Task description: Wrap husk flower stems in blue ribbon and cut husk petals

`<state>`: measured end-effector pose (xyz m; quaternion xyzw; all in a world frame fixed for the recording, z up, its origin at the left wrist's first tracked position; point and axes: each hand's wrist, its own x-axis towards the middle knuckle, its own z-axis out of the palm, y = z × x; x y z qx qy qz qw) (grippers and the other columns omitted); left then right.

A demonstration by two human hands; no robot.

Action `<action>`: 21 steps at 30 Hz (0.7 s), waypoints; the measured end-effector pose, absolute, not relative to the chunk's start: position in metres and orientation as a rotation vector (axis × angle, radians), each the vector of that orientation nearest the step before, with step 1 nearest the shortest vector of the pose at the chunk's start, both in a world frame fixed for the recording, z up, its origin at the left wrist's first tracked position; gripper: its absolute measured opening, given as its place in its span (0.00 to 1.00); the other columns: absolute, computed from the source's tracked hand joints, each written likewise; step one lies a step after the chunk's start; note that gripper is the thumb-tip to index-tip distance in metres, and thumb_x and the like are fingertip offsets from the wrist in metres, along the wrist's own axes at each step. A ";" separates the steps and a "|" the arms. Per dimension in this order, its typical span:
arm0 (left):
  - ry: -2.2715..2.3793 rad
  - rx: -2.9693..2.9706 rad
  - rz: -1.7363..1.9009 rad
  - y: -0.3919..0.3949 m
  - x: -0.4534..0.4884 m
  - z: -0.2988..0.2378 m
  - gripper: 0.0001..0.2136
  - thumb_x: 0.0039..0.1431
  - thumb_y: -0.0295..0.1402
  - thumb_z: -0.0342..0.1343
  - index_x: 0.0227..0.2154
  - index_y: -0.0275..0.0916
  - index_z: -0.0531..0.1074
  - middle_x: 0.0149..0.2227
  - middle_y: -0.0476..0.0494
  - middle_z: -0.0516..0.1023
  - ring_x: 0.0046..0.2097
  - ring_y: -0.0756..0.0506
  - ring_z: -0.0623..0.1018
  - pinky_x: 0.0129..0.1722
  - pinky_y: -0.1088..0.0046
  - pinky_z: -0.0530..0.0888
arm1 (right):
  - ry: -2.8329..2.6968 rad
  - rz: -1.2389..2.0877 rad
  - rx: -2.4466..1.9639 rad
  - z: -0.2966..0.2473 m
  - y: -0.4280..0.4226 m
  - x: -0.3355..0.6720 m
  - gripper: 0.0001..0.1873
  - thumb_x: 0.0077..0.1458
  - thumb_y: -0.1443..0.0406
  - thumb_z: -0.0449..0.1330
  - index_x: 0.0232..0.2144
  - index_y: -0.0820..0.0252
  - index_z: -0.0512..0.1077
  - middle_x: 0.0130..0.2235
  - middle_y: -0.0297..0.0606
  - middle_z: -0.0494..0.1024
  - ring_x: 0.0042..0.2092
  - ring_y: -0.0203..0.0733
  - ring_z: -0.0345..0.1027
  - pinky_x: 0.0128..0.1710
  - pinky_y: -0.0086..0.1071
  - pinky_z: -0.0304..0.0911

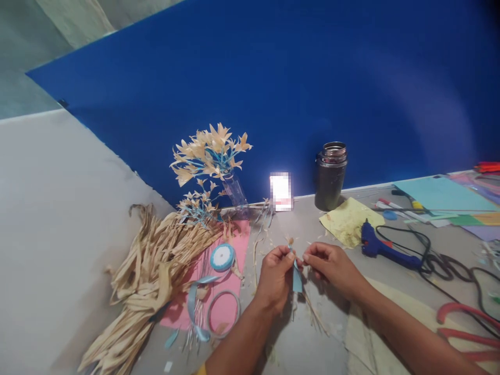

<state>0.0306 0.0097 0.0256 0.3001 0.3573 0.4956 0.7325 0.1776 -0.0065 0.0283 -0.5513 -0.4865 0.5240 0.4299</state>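
Pinched in my left hand (276,273) is a thin stem (290,242) with a small tan tip, and a strip of light blue ribbon (297,283) hangs down along it. Thin dry stalks (315,312) slant out below. Close on the right side of the stem, my right hand (332,266) has its thumb and fingertips pressed together; whatever is between them is too small to make out. To the left, a spool of blue ribbon (222,257) and a grey tape ring (211,312) lie on a pink sheet (242,239).
Dried husks (156,284) are heaped at left. Behind them, pale husk flowers (211,151) stand in a clear vase (236,195). A dark flask (331,179) stands by the blue wall. At right lie yellow paper (339,221), a corded blue glue gun (386,251) and red handles (464,333).
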 end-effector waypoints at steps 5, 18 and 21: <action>0.797 0.668 1.087 0.009 0.031 0.027 0.16 0.41 0.35 0.73 0.28 0.36 0.72 0.27 0.49 0.74 0.29 0.52 0.71 0.34 0.76 0.68 | -1.250 1.372 -1.292 0.028 -0.007 0.175 0.16 0.50 0.52 0.62 0.26 0.60 0.74 0.19 0.28 0.69 0.19 0.32 0.59 0.19 0.26 0.54; 0.755 0.587 1.092 0.014 0.026 0.027 0.16 0.40 0.33 0.74 0.27 0.37 0.71 0.28 0.49 0.76 0.31 0.52 0.73 0.36 0.76 0.69 | -1.293 1.566 -1.275 0.018 -0.010 0.168 0.15 0.47 0.55 0.65 0.27 0.59 0.67 0.15 0.24 0.68 0.15 0.30 0.60 0.16 0.23 0.51; 0.826 0.674 1.111 0.015 0.024 0.025 0.15 0.43 0.35 0.72 0.28 0.38 0.71 0.29 0.48 0.77 0.30 0.51 0.73 0.34 0.75 0.68 | -1.260 1.599 -1.280 0.020 -0.010 0.169 0.15 0.46 0.55 0.65 0.29 0.59 0.68 0.15 0.24 0.69 0.15 0.30 0.61 0.16 0.22 0.53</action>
